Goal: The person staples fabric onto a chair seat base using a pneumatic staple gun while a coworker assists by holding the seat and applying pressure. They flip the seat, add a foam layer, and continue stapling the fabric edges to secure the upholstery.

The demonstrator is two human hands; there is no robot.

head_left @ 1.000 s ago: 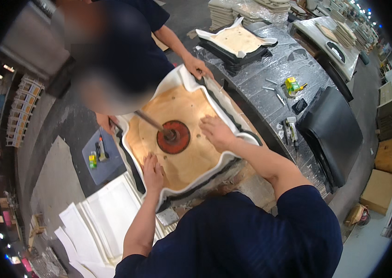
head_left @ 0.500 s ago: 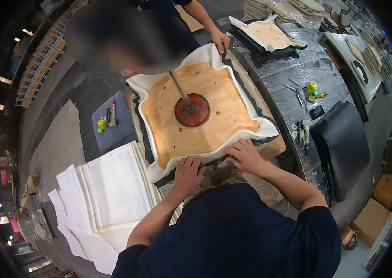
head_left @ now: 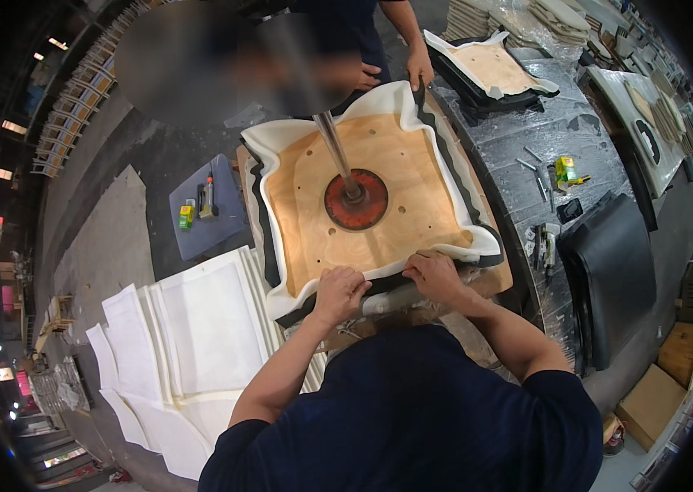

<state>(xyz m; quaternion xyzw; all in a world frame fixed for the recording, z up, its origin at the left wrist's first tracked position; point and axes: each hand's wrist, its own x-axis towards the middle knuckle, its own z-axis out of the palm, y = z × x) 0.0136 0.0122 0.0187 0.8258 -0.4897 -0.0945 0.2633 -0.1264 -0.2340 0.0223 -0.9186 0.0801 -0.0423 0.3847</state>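
Seat panel (head_left: 416, 193): located at the center of the frame, plywood face up, below the shaft. Shape: roughly square, with corners flared upward. The plywood is pale tan, smooth and visibly grained, with several small round holes. White padding (head_left: 443, 156), soft and wavy, forms a raised border; a black cover layer (head_left: 259, 215) shows outside it. A flat, scuffed red disc (head_left: 355, 217) bears on the plywood at the foot of a shiny metal shaft (head_left: 330, 139). Left hand (head_left: 338, 293): fingers bent over the panel's lower edge, grasping it. Right hand (head_left: 437, 277): fingers curled, grasping the same edge farther right. A co-worker's hand (head_left: 420, 67) contacts the upper right corner.
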